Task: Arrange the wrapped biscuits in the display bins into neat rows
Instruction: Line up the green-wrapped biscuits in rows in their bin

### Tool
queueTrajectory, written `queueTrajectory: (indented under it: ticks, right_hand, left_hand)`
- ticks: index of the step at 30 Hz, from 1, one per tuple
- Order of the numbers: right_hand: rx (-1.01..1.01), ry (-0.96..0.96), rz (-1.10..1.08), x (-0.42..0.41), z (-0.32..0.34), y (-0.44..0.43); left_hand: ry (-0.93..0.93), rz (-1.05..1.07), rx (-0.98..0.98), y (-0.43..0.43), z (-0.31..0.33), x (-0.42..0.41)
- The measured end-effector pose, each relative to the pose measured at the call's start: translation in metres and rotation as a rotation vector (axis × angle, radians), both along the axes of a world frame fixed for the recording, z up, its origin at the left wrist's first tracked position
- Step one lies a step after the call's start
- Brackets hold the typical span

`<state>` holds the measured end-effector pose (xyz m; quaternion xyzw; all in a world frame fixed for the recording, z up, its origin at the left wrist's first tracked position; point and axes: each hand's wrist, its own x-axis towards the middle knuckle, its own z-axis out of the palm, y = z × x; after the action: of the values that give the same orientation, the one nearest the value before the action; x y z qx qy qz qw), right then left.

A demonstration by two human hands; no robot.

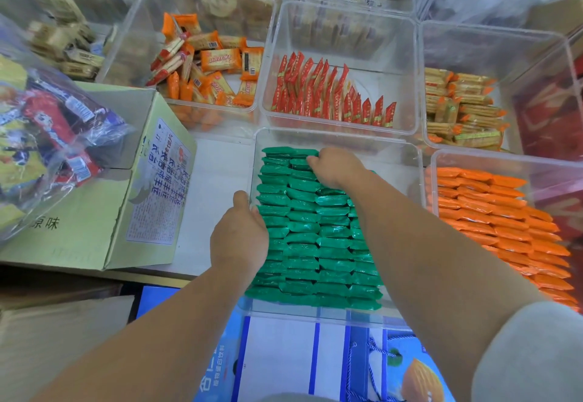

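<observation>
Both hands are down in the near clear bin, where the green-wrapped biscuits stand on edge in four packed columns that nearly fill it. The right hand reaches to the far end, fingers curled over the tops of the last few packets there, gripping them. The left hand sits at the bin's left wall beside the first column, thumb up. Its fingers are tucked under the palm, so I can't tell whether it holds the wall or presses the packets.

These packets look light, with slick, crinkly foil over a stiff biscuit that would likely crack if squeezed hard. I'd take them by the long edges, a few at a time, and nudge them with flat fingers rather than pinch the crimped ends, which would just slip or tear. Packed this tightly, one tipped packet could topple its neighbours.

The orange packets in the bin to the right are already in rows. The red packets behind fill only part of theirs.
</observation>
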<state>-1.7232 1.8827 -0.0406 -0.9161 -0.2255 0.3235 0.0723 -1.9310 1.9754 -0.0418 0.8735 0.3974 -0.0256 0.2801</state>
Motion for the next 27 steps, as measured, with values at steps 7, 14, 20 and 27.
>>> queueTrajectory:
  ticks: [7, 14, 20, 27]
  right_hand:
    - [0.093, 0.122, -0.025, 0.009, 0.000, 0.000]
    - [0.188, -0.225, 0.031, 0.000, 0.018, -0.023]
    - [0.589, -0.454, -0.466, -0.024, 0.014, -0.099]
    - [0.441, 0.008, -0.867, -0.012, -0.013, -0.085]
  left_hand:
    - [0.020, -0.007, -0.008, 0.001, 0.003, 0.001]
    - [0.023, 0.004, 0.010, 0.000, 0.001, 0.000]
    - [-0.002, 0.009, 0.012, 0.001, -0.003, -0.001]
    - [0.011, 0.012, 0.015, 0.001, -0.001, -0.001]
